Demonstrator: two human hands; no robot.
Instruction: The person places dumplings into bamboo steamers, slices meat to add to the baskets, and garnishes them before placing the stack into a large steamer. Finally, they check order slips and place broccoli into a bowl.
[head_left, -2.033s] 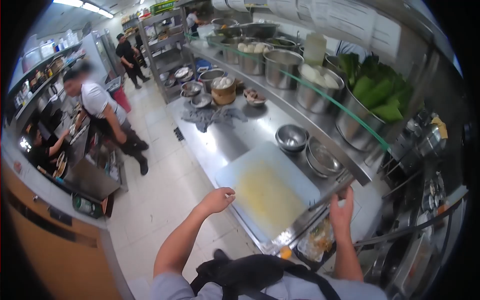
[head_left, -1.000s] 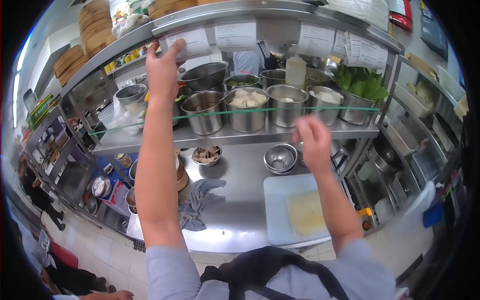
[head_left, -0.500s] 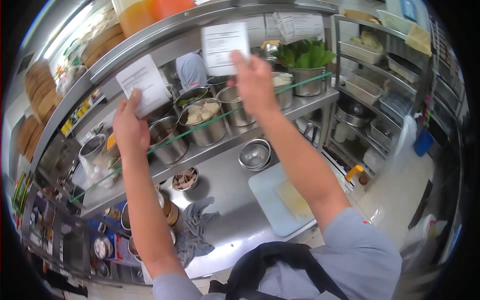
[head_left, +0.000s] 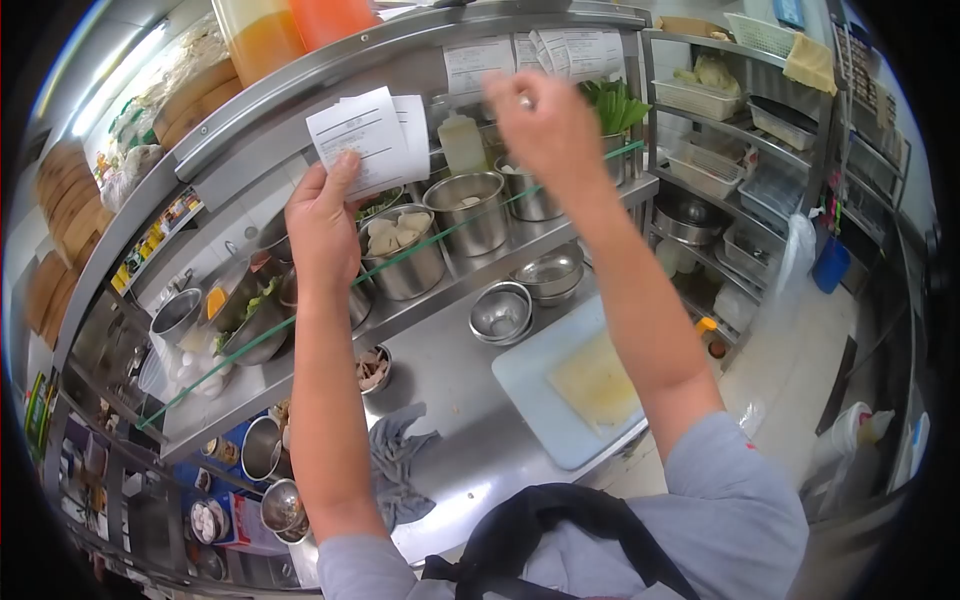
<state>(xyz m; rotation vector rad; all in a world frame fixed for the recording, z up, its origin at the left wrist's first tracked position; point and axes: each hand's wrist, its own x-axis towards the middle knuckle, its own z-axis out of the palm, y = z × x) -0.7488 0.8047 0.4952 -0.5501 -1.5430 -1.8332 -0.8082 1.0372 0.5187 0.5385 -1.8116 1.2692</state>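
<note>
Two overlapping printed slips (head_left: pixel 365 140) are pinched between the thumb and fingers of my left hand (head_left: pixel 325 225), raised in front of the upper rail. My right hand (head_left: pixel 545 130) is up near the rail at the right, its fingers curled and blurred; whether it holds anything cannot be made out. Beside it, a row of printed slips (head_left: pixel 585 52) hangs from the rail, and another slip (head_left: pixel 468 66) hangs to its left. Below the hands stand metal pots on the shelf, one with pale chunks (head_left: pixel 395 235).
A glass edge (head_left: pixel 400 252) runs along the pot shelf. On the lower counter are metal bowls (head_left: pixel 501 312), a bowl of meat pieces (head_left: pixel 372 370), a grey cloth (head_left: pixel 398 465) and a cutting board (head_left: pixel 535 410). A rack with baskets (head_left: pixel 700 100) stands at the right.
The slip that was in my right hand is no longer seen there. My left hand has moved right and now holds overlapping slips. My right hand has shifted right, and the view has turned slightly.
</note>
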